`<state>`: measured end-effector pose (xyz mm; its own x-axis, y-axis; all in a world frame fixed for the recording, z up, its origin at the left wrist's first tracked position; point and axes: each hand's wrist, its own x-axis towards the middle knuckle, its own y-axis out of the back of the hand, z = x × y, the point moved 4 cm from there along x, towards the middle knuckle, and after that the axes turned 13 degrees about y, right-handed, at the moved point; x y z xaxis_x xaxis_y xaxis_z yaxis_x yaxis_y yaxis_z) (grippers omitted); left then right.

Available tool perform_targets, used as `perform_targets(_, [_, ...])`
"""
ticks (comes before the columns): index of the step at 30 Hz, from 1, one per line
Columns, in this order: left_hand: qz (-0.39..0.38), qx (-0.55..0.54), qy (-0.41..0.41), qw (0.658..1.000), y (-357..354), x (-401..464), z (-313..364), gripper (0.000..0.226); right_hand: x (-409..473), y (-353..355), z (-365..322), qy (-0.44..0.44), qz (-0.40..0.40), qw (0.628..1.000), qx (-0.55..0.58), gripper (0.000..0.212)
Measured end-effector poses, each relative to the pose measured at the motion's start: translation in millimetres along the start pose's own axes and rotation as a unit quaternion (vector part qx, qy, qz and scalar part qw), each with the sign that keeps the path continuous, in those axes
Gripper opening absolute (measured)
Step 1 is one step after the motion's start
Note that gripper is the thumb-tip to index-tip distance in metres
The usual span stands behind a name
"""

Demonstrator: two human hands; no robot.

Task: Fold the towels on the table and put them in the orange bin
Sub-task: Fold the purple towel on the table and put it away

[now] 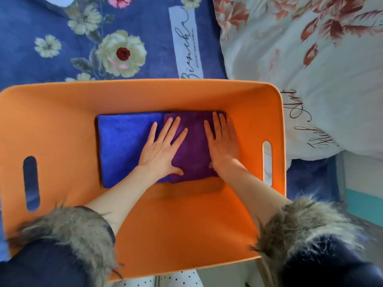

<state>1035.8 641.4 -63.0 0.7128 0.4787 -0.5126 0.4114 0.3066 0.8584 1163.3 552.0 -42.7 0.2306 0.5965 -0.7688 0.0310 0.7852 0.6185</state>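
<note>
While beneath the orange bin a floral blanket, fingers spread flat.

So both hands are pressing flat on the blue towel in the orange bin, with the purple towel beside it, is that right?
Not quite. In the head view the left hand and right hand press flat on the purple towel, not the blue towel. The blue one lies beside it in the orange bin.

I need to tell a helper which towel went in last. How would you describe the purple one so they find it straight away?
Look inside the big orange bin with slot handles at its ends. Two folded towels lie flat on its floor; the purple towel is the right-hand one, its edge overlapping the blue towel. Both hands, left hand and right hand, press flat on it.
</note>
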Motion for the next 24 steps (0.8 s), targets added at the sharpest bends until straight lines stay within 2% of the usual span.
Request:
perform_targets(8, [-0.027,0.004,0.015,1.0,-2.1,7.3,4.9,0.129,8.5,-4.5,1.2,0.025,0.011,1.0,-0.002,0.106])
perform_targets(11, [-0.042,0.0,0.027,0.999,13.7,-2.2,6.6,0.121,-5.5,1.9,-0.4,0.042,0.028,0.998,0.041,0.103])
perform_targets(14, [-0.03,-0.027,0.039,0.998,42.7,-22.9,6.6,0.108,-31.4,19.0,-3.9,0.049,0.094,0.986,0.126,0.086])
perform_targets(17, [-0.012,-0.048,0.046,0.998,71.4,-54.5,2.0,0.096,-65.6,44.2,-6.1,0.067,0.172,0.97,0.16,0.072])
perform_targets(21, [0.015,-0.105,0.06,0.993,114.7,-101.0,-9.2,0.08,-122.3,80.7,-1.8,0.059,0.252,0.946,0.196,0.067])
perform_targets(24, [0.062,-0.193,0.066,0.977,156.5,-132.9,-16.2,0.07,-170.8,110.0,10.6,0.022,0.326,0.913,0.243,0.065])
